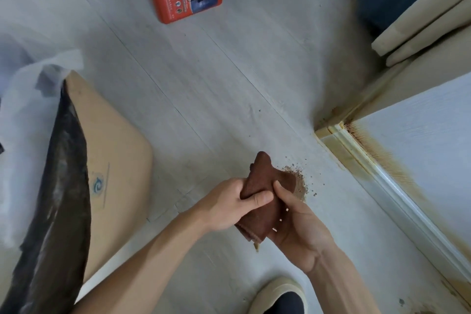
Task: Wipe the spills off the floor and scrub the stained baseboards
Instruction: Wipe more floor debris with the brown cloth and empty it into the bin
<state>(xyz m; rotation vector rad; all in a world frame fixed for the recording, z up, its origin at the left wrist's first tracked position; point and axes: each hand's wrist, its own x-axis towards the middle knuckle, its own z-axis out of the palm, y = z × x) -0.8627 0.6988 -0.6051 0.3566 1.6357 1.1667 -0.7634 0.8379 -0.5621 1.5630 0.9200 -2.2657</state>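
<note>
Now both hands, left hand (235,205) and right hand (297,224), grip the brown cloth (265,186); fold a clean face outward (crumbs (299,181) wait just beside it), then sweep inward.

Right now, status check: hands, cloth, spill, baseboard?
Left hand and right hand both grip the brown cloth above the floor. Crumb spill still down. Baseboard still stained orange. Nothing blocking.

one head-worn wide-angle view looks steeply down, close over the floor (204,89) and baseboard (362,160).
</note>
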